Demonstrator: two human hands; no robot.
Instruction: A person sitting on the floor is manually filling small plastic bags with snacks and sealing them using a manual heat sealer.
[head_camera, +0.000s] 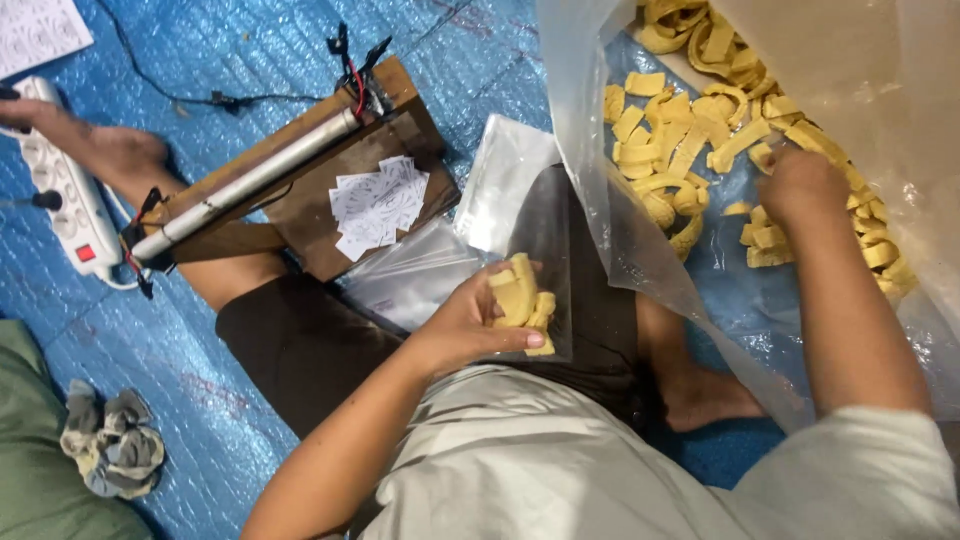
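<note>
My left hand holds a small clear plastic bag over my lap and is shut on several yellow chips at its mouth. My right hand reaches inside a large clear plastic sack and rests on a heap of yellow curled chips. Its fingers are curled down into the heap, and what they grip is hidden.
A wooden board with a metal sealing bar and wires lies to the left, with small white paper slips and a stack of flat clear bags beside it. A white power strip and crumpled cloth lie on the blue sheet.
</note>
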